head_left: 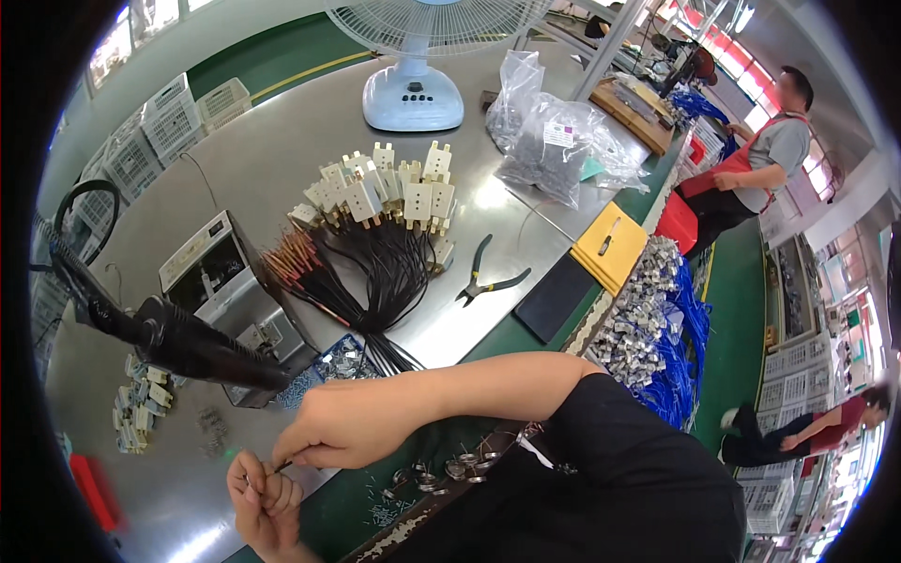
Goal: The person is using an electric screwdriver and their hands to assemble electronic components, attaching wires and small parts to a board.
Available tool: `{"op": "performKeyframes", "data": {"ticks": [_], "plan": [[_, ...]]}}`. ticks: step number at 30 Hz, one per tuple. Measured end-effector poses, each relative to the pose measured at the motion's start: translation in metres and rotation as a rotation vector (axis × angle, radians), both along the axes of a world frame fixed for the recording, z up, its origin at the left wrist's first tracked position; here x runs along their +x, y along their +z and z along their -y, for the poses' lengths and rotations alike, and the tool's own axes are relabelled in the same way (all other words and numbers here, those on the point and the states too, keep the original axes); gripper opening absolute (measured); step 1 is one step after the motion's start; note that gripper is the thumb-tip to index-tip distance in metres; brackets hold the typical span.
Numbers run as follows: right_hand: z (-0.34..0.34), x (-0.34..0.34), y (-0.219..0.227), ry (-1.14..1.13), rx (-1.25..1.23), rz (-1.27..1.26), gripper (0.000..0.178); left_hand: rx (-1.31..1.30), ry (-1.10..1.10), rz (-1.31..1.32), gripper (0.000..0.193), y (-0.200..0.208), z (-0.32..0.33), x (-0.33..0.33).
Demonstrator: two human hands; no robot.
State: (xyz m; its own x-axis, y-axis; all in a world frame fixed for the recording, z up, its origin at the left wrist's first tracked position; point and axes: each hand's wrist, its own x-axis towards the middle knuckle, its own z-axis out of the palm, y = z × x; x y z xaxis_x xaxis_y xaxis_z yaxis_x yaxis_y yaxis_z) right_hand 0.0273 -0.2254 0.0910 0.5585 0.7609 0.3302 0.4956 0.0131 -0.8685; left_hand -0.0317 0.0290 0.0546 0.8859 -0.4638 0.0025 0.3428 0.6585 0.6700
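Note:
My right hand is closed, thumb and forefinger pinching a small dark, thin piece, too small to name. Touching it from below is my left hand, whose fingers are curled together; what they hold is mostly hidden. Both hands are over the near left of the metal table. Beyond my right hand stands a blue tray of small metal parts. Behind that lies a bundle of black cables with cream plug blocks at one end and copper-coloured tips at the other.
A black cylindrical tool hangs over a grey metal machine. Cutting pliers, a dark flat pad and yellow booklets lie rightward. A blue fan and plastic bags stand farther back. Round metal parts lie near my arm.

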Motion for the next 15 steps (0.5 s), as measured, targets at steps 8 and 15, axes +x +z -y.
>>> {"op": "performKeyframes", "data": {"ticks": [8, 15], "plan": [[-0.009, -0.016, -0.007, -0.109, 0.079, 0.231, 0.013, 0.428, 0.217, 0.320, 0.048, -0.012, -0.006, -0.014], [-0.013, -0.027, -0.005, -0.168, 0.055, 0.196, 0.010, 0.748, 0.455, 0.550, 0.053, -0.025, -0.019, -0.018]]}}
